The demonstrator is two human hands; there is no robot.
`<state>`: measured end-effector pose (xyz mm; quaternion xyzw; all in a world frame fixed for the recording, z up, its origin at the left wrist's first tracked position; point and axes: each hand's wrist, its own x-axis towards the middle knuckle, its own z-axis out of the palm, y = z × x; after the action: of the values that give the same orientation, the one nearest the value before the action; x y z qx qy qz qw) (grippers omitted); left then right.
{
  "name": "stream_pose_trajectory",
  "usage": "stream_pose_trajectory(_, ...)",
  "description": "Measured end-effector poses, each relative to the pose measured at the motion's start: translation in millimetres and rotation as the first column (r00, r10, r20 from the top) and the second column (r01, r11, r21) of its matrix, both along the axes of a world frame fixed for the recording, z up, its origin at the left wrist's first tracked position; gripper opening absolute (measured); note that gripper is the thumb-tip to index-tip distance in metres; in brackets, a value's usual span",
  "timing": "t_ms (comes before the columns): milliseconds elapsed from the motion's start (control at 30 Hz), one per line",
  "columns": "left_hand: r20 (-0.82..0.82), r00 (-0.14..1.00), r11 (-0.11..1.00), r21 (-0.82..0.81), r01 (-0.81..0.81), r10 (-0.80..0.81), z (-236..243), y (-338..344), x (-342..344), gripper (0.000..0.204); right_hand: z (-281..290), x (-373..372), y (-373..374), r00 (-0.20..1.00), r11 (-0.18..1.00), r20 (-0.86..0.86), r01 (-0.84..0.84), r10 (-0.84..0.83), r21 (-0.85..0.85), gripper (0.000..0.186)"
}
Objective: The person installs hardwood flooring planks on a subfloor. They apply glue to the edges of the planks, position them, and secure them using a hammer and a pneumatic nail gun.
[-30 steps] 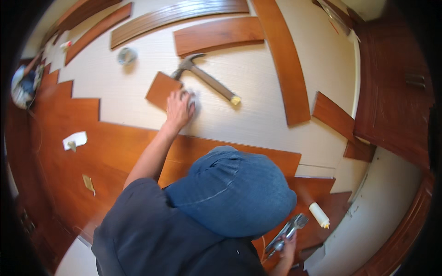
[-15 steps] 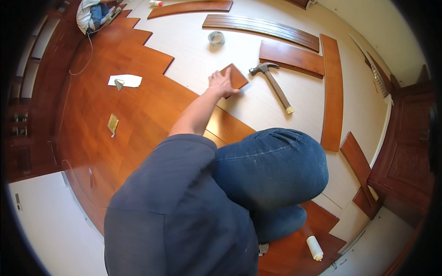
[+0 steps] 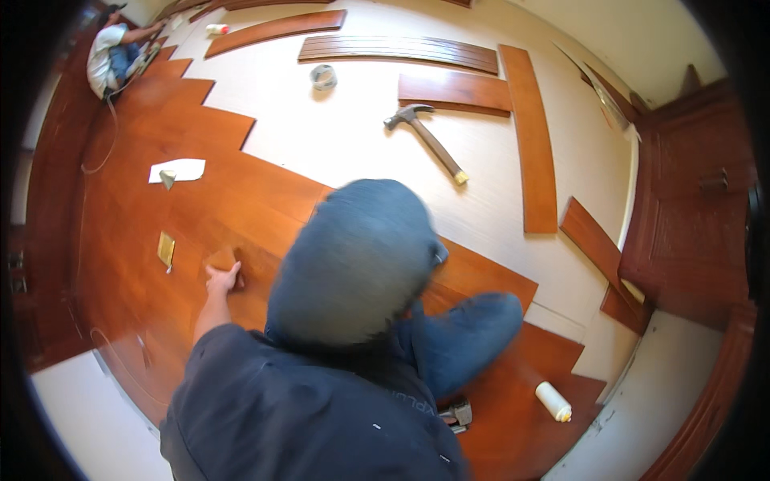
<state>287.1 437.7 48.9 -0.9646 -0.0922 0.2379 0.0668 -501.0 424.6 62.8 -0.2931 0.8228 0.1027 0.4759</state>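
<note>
My left hand [image 3: 220, 277] grips a small square offcut of wood plank [image 3: 221, 258], low over the reddish-brown laid floor [image 3: 281, 200] or resting on it; I cannot tell which. Close by is a small yellowish flat piece [image 3: 166, 250]. Farther off, a white sheet of paper [image 3: 191, 168] carries a small grey triangular piece [image 3: 168, 179]. My right hand is out of sight. A dark rounded shape, blurred, covers the middle of the floor. A claw hammer [image 3: 433, 143] with a wooden handle lies on the pale underlay [image 3: 353, 136].
Loose planks [image 3: 536, 136] lie right and far. A tape roll [image 3: 323, 78] sits on the underlay. A white bottle [image 3: 553, 401] lies near right, beside a metal tool [image 3: 458, 413]. A person [image 3: 108, 60] sits far left by a cord [image 3: 112, 140]. Dark cabinets [image 3: 682, 184] line the right.
My left hand has carried the wood offcut from the pale underlay beside the hammer leftward and nearer, over the laid floor. The view has shifted, and the dark rounded shape has come into it.
</note>
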Motion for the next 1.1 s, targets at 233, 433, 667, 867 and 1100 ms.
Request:
stream_pose_trajectory(233, -0.174, 0.972, 0.969, -0.163, -0.185, 0.156, -15.1, -12.3, -45.3, 0.125, 59.4, 10.1, -186.3, 0.818, 0.829, -0.209, -0.466, 0.537, 0.308, 0.039)
stream_pose_trajectory(433, -0.246, 0.954, 0.946, -0.310, 0.092, -0.173, -63.4, -90.7, -50.3, 0.115, 73.0, 43.0, -384.6, 0.883, 0.720, -0.369, -0.454, 0.289, -0.524, 0.056)
stream_pose_trajectory(667, -0.083, 0.885, 0.874, -0.223, 0.431, -0.457, -57.2, -130.6, 68.9, 0.103, 39.8, 134.4, -520.4, 0.838, 0.652, -0.317, -0.545, 0.444, -0.527, 0.075)
stream_pose_trajectory(867, 0.173, 0.284, 0.260, -0.146, 0.954, -0.943, -44.1, -272.1, 103.0, 0.064, -8.9, 148.8, -629.2, 0.774, 0.653, -0.472, -0.621, 0.423, -0.433, 0.088)
stream_pose_trajectory(1100, 0.262, -0.283, -0.344, -0.223, 0.912, -0.922, 4.8, -586.2, -57.0, 0.072, -35.4, 205.3, -741.1, 0.674, 0.632, -0.459, -0.727, 0.579, -0.270, 0.131)
